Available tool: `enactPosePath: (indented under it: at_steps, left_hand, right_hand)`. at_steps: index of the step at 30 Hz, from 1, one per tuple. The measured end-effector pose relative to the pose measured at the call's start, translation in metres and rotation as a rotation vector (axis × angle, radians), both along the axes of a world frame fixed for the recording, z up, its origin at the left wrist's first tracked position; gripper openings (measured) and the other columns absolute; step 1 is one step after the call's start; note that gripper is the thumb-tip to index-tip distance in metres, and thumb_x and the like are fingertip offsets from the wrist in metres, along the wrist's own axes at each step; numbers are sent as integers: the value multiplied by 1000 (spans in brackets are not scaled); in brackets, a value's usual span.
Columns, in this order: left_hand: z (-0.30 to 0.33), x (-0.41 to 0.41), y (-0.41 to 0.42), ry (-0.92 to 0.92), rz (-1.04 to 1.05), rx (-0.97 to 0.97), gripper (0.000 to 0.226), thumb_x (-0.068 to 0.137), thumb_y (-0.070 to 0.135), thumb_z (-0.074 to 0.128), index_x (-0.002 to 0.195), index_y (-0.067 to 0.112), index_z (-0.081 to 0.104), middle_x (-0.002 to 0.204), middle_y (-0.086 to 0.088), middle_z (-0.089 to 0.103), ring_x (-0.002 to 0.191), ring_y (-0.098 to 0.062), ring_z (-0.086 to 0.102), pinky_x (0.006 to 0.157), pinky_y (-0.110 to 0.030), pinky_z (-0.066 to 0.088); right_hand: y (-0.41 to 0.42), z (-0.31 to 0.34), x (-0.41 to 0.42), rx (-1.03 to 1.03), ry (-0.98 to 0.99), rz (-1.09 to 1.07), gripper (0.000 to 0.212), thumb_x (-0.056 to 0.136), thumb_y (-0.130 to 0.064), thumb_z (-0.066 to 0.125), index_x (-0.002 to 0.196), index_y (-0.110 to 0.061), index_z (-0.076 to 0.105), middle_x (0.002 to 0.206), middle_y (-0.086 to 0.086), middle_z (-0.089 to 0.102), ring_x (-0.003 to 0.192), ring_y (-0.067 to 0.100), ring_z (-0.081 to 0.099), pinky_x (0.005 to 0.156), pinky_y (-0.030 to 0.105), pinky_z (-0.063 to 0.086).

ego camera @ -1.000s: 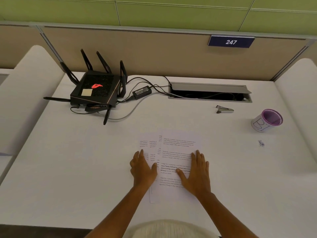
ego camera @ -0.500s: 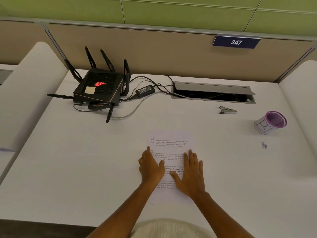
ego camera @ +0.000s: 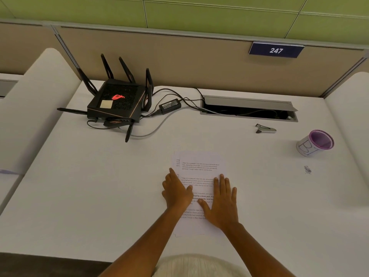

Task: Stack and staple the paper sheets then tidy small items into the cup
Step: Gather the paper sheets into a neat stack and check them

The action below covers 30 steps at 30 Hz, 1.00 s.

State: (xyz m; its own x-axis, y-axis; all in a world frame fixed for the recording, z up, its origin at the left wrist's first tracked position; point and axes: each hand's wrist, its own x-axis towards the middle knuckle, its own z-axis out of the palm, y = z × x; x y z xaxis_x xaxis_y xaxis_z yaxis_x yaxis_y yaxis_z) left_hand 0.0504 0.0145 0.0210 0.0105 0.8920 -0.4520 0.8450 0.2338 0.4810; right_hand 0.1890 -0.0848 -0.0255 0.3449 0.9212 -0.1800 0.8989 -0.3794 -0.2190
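Note:
Printed white paper sheets (ego camera: 200, 166) lie overlapped on the white desk, the lower sheet peeking out a little at the left edge. My left hand (ego camera: 176, 191) rests flat on the left side of the sheets, fingers together. My right hand (ego camera: 222, 200) lies flat on their right side with fingers spread. A small grey stapler (ego camera: 265, 129) sits far to the upper right. A white cup with a purple inside (ego camera: 314, 143) stands near the right edge. A small heap of tiny dark items (ego camera: 307, 169) lies in front of the cup.
A black router (ego camera: 116, 102) with antennas, its power brick (ego camera: 169, 105) and cables occupy the back left. An open cable tray (ego camera: 248, 109) is set into the desk at the back. White curved dividers (ego camera: 30, 108) flank both sides.
The two spread sheets have been slid together into a nearly aligned stack. Both hands moved closer to each other on the paper.

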Motion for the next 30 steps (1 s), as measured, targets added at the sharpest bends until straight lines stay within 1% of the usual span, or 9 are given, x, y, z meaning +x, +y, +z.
enactPosePath:
  at_steps: [5, 8, 11, 13, 17, 20, 23, 27, 30]
  left_hand:
    - [3, 2, 3, -3, 27, 0, 97, 90, 46, 74, 162, 15, 17, 159, -9, 40, 143, -31, 41, 113, -50, 43]
    - [-1, 1, 7, -122, 145, -54, 87, 89, 41, 77, 159, 18, 29, 150, -11, 52, 135, -33, 51, 109, -51, 48]
    - [-4, -5, 4, -365, 266, -88, 66, 90, 30, 78, 144, 21, 43, 135, -9, 64, 112, -28, 67, 86, -46, 65]
    - [-4, -10, -1, -434, 277, -91, 51, 94, 19, 74, 136, 18, 46, 132, -7, 66, 104, -25, 71, 76, -38, 67]
    - [-5, -17, -10, -434, 221, -63, 35, 97, 14, 69, 127, 19, 52, 130, -6, 68, 105, -26, 72, 80, -40, 67]
    - [-1, -24, -14, -507, 204, -32, 31, 98, 14, 68, 124, 22, 54, 128, -4, 68, 106, -25, 72, 82, -41, 67]
    - [6, -32, -13, -619, 218, -2, 30, 99, 13, 68, 123, 24, 55, 124, -1, 69, 102, -20, 72, 75, -33, 67]
    - [19, -41, -10, -734, 216, -42, 32, 100, 15, 67, 126, 29, 54, 118, 10, 68, 99, -10, 71, 65, -20, 62]
    - [21, -40, -10, -780, 182, -93, 34, 101, 18, 66, 130, 31, 54, 125, 9, 69, 107, -12, 71, 77, -28, 65]
  right_hand:
    - [-1, -2, 0, 22, 3, 1, 104, 86, -81, 33, 160, -10, 18, 169, 12, 8, 155, 35, 9, 122, 61, 15]
    - [-1, -3, 0, 13, -1, -5, 104, 86, -83, 30, 161, -12, 14, 170, 10, 4, 156, 33, 4, 123, 59, 11]
    - [-1, -3, 2, 1, 5, -4, 105, 85, -83, 29, 161, -13, 12, 170, 8, 1, 156, 31, 0, 124, 57, 8]
    - [-1, -3, 3, -7, 17, -2, 105, 85, -84, 29, 161, -13, 12, 170, 8, 1, 156, 31, 0, 124, 57, 7]
    - [0, -2, 8, 11, 116, -12, 102, 85, -80, 39, 160, -16, 13, 170, 6, 1, 156, 29, 1, 124, 53, 0]
    - [-2, 11, 16, 159, 381, -155, 95, 84, -58, 66, 158, -19, 20, 166, 3, 19, 153, 24, 18, 124, 52, 21]
    - [-3, 30, 30, 300, 607, -367, 95, 81, -40, 80, 156, -21, 25, 157, 2, 35, 140, 22, 39, 114, 42, 39]
    - [-1, 51, 45, 276, 996, -498, 94, 78, -40, 84, 154, -30, 30, 133, -6, 59, 111, 14, 65, 91, 36, 58]
    - [-2, 60, 48, 241, 1180, -480, 63, 79, -43, 82, 135, -30, 55, 125, -6, 71, 107, 16, 72, 91, 43, 60]
